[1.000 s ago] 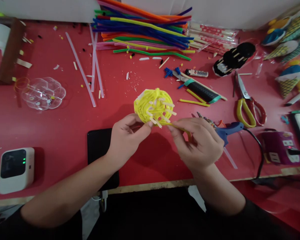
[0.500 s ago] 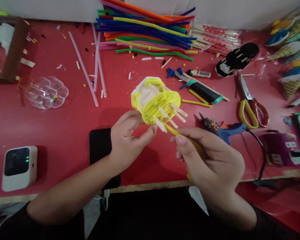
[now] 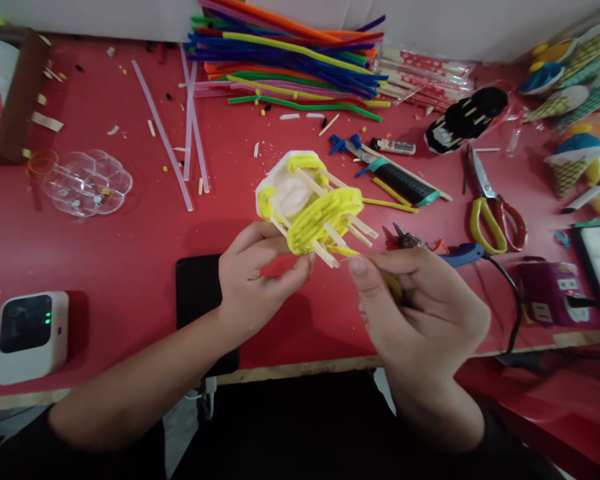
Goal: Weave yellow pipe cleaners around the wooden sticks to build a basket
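Note:
My left hand point(image 3: 260, 280) grips a small craft frame point(image 3: 293, 190) from below left, thumb and fingers closed at its near edge. The frame has a whitish base and pale wooden sticks, several with ends poking toward me. Fuzzy yellow pipe cleaner point(image 3: 325, 217) is woven around the sticks in a thick band. The loose yellow end leaves the near right side and runs into my right hand point(image 3: 415, 313), where thumb and forefinger pinch it. The rest of that strand is mostly hidden behind the right hand.
A pile of coloured pipe cleaners point(image 3: 290, 60) lies at the back. Pliers point(image 3: 400, 177), scissors point(image 3: 495, 207) and a blue glue gun point(image 3: 460, 255) lie on the right. A dark phone point(image 3: 197, 287) rests under my left wrist; a white device point(image 3: 33, 337) stands at left.
The craft frame has tilted slightly, showing more of its whitish base. My right hand has come a little nearer the frame, and less loose yellow strand shows. The camera view shifted slightly.

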`<state>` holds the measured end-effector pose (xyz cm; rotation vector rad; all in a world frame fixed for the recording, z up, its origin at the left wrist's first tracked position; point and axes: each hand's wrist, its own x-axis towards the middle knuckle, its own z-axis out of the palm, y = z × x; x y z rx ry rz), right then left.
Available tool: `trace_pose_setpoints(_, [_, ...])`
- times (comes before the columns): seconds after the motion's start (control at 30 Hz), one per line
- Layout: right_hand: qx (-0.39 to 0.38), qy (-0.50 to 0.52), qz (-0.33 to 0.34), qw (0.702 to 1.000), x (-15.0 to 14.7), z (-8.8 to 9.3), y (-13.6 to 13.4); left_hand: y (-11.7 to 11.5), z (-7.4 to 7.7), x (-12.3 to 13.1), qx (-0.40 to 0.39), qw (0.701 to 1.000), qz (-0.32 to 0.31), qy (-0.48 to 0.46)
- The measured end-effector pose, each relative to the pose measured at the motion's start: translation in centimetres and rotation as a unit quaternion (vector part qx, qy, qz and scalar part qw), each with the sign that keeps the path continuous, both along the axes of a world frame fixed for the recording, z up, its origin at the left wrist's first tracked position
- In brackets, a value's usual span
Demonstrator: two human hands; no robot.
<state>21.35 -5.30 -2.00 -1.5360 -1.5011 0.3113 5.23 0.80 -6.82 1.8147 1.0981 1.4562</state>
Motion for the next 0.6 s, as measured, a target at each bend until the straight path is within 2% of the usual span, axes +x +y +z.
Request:
trace_pose_setpoints(0.13, [0.115,-0.129,0.015,0.985,-0.5,-0.3,0.7,-0.2,0.5,0.3,-0.093,0.994,-0.003,-0.051])
trace_pose_setpoints(0.2, [0.143,-0.160,0.023,0.976,-0.6,-0.5,1.0,-0.3,0.9,0.4,-0.156,0.984,0.001,-0.082])
trace_pose_setpoints(0.3, [0.155,-0.197,0.037,0.967,-0.5,-0.9,1.1,-0.4,1.2,0.6,-0.222,0.967,0.006,-0.125])
trace_pose_setpoints(0.6, [0.138,-0.250,0.073,0.955,-0.3,-2.9,1.8,-0.7,0.6,0.8,-0.299,0.937,-0.014,-0.180])
